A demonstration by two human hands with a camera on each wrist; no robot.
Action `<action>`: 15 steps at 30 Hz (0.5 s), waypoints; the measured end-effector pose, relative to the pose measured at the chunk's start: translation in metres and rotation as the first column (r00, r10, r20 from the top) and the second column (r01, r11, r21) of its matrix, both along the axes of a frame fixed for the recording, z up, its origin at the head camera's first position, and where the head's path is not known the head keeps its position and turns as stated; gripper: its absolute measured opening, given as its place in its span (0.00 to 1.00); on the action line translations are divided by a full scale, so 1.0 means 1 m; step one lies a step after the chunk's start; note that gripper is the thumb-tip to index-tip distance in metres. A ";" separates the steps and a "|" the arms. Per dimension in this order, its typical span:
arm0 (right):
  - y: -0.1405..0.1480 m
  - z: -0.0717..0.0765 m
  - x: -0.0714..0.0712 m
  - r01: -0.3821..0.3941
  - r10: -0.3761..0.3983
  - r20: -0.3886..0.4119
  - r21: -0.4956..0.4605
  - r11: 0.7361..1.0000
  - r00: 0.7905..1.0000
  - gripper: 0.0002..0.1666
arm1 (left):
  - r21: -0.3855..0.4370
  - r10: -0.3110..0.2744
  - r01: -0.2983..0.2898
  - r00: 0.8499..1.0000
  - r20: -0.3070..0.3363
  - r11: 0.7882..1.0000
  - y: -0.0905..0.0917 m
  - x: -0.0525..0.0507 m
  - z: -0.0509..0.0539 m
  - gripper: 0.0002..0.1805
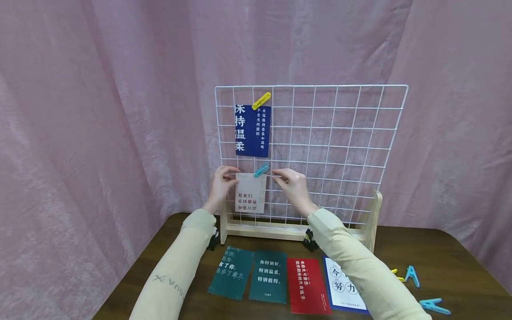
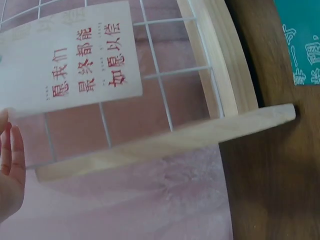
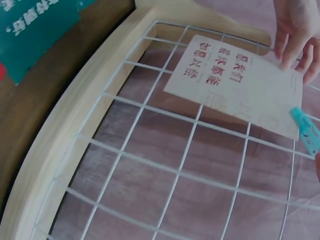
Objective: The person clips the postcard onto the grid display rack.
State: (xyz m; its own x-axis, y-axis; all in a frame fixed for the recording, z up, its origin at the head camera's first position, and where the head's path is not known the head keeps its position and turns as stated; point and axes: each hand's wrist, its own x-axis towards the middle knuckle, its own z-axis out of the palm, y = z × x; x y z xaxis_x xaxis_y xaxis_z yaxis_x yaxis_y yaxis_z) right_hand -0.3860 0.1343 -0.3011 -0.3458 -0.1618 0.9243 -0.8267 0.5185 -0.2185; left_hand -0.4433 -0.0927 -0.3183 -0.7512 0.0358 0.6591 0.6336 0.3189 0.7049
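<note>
A white card [image 1: 250, 195] with red writing hangs against the white wire grid, its top edge under a light-blue clip [image 1: 262, 170]. My left hand [image 1: 221, 186] pinches the card's upper left edge, thumb in front; the right wrist view shows these fingers [image 3: 298, 37] closely. Just right of the clip is my right hand [image 1: 294, 186], its fingertips slightly apart from it in the head view. Only a fingertip shows by the clip's tail in the right wrist view. Above, a dark blue card [image 1: 252, 138] hangs under a yellow clip [image 1: 262, 101].
The grid [image 1: 332, 135] stands in a wooden base [image 1: 264, 231] on a brown table [image 1: 424, 249]. In front lie two green cards [image 1: 232, 278], a red card [image 1: 308, 284] and a blue-edged white card [image 1: 335, 291]. Loose clips [image 1: 434, 306] lie at the right.
</note>
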 end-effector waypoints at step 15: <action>0.033 -0.014 0.030 -0.004 0.003 0.038 0.048 0.999 0.999 0.10 | -0.005 -0.071 0.070 0.994 -0.080 0.998 -0.021 0.024 0.014 0.13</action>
State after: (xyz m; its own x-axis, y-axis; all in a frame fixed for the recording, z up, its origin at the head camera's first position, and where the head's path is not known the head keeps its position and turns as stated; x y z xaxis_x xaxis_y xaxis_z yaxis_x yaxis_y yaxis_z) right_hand -0.3559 0.1669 -0.3149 -0.3798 -0.2070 0.9016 -0.8201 0.5263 -0.2247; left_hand -0.4196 -0.1134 -0.3042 -0.6917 0.0879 0.7169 0.7089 0.2727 0.6505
